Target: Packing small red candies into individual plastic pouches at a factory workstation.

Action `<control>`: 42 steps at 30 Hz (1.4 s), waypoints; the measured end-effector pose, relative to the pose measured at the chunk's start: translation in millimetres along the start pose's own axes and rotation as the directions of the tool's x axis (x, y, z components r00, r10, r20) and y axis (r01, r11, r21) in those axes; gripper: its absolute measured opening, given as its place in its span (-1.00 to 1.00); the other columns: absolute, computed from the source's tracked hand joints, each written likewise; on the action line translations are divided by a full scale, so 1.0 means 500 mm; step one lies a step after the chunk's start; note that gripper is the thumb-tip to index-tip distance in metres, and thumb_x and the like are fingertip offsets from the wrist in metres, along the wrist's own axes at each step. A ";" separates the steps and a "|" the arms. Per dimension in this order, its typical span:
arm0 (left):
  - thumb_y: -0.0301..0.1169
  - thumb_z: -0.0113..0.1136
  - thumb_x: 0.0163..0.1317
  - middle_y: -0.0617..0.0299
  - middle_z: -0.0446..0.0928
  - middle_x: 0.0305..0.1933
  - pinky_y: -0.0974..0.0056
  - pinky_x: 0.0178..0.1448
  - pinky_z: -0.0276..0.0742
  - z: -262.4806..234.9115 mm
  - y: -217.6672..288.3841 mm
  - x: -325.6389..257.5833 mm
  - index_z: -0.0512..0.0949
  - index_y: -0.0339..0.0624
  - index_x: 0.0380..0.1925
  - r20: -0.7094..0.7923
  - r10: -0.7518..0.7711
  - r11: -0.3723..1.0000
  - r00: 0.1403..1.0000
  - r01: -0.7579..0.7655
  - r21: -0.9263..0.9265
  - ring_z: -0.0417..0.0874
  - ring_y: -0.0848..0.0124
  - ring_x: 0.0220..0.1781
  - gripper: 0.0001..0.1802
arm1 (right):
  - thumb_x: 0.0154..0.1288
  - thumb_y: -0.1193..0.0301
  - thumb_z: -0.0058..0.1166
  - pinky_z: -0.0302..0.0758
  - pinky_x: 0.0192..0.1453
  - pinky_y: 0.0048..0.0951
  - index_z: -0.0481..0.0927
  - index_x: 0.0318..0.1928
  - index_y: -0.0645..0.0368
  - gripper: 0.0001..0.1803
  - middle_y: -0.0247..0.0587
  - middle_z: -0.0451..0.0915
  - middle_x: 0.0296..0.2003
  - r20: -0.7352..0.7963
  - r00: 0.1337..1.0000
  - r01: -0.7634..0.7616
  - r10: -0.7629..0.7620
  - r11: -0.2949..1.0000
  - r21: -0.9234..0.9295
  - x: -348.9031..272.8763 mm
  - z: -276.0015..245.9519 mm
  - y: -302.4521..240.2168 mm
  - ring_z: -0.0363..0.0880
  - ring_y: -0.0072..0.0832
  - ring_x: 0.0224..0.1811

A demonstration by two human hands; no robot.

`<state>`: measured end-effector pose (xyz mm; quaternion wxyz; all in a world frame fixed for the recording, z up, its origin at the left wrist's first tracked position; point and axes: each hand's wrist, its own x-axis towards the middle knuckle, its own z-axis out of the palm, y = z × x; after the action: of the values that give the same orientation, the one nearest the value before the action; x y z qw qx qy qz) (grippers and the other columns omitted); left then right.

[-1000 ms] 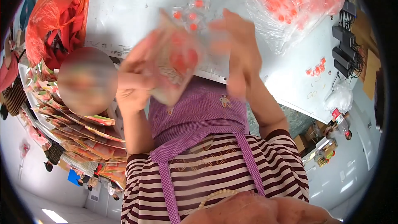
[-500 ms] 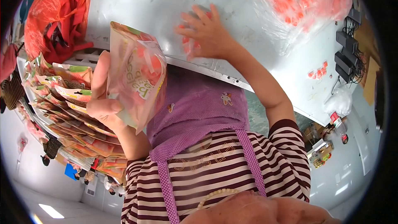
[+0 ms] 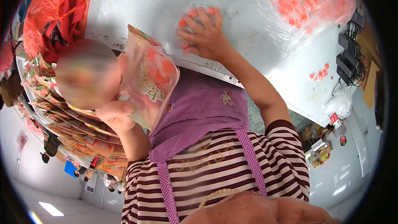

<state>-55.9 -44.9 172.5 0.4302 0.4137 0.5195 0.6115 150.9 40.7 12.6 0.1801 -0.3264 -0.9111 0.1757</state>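
My left hand (image 3: 118,110) is closed on the side of a clear printed pouch (image 3: 147,85), held upright just past the table's front edge. Pink-red pieces show through its plastic. A blurred patch covers part of this hand. Over the white table, my right hand (image 3: 209,35) lies spread with its palm down on small wrapped pink-red pieces (image 3: 188,18). Its fingers are apart above them, and several pieces show around the fingertips.
At the far right lies a big clear bag (image 3: 296,6) of pink-red pieces. A few loose pieces (image 3: 319,74) lie near black power adapters (image 3: 348,64). Many filled pouches (image 3: 87,135) stand packed at my left, below a red plastic bag (image 3: 58,12).
The pouch in my left hand has shifted a little right, toward the table's front edge. My right hand stays over the pieces, its fingers now lower on them.
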 end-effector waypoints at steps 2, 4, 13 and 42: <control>-0.32 0.24 0.11 -0.45 0.23 0.18 -0.13 0.17 0.38 0.017 0.003 0.004 0.45 -0.11 -0.56 -0.018 0.034 0.999 0.999 -0.035 -0.021 0.29 -0.23 0.25 -0.80 | -0.07 -0.03 0.19 0.01 0.18 0.14 0.51 -0.10 -0.23 -0.53 -0.38 0.36 0.09 -0.035 0.999 0.014 -0.016 0.999 -0.041 0.005 0.015 0.004 0.22 -0.20 0.17; -0.33 0.24 0.10 -0.43 0.24 0.18 -0.13 0.19 0.35 0.006 0.000 0.007 0.45 -0.12 -0.57 0.001 0.029 0.999 1.000 -0.029 -0.034 0.28 -0.22 0.26 -0.80 | -0.01 0.02 0.18 0.08 0.15 0.09 0.52 -0.16 -0.19 -0.61 -0.39 0.40 0.02 -0.070 0.997 0.026 -0.032 0.996 -0.085 0.008 0.022 0.009 0.29 -0.27 0.11; -0.56 0.18 0.12 -0.32 0.16 0.28 -0.06 0.33 0.13 0.024 -0.029 0.037 0.55 -0.31 -0.43 0.147 0.083 0.973 0.986 -0.112 0.203 0.14 -0.17 0.35 -0.96 | 0.04 0.26 0.18 0.32 -0.35 -0.36 0.43 -0.45 -0.05 -0.81 -0.51 0.45 -0.44 -0.136 0.979 0.130 -0.151 0.980 -0.151 0.067 0.015 0.066 0.37 -0.45 -0.45; -0.83 0.06 -0.06 -0.15 0.14 0.34 0.19 0.26 0.29 0.188 -0.033 0.051 0.49 -0.30 -0.48 0.431 0.136 0.896 0.892 -0.296 0.329 0.24 0.03 0.35 -0.79 | 0.27 0.46 0.00 0.26 -0.39 -0.70 0.47 -0.38 0.17 -0.92 -0.54 0.41 -0.50 -0.211 0.715 0.117 0.666 0.184 0.976 0.077 -0.317 -0.088 0.26 -0.82 -0.47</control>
<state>28.0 7.3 168.8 0.3642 0.6619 0.4810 0.4448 169.8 66.2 178.5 0.5832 -0.3544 -0.4076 0.6067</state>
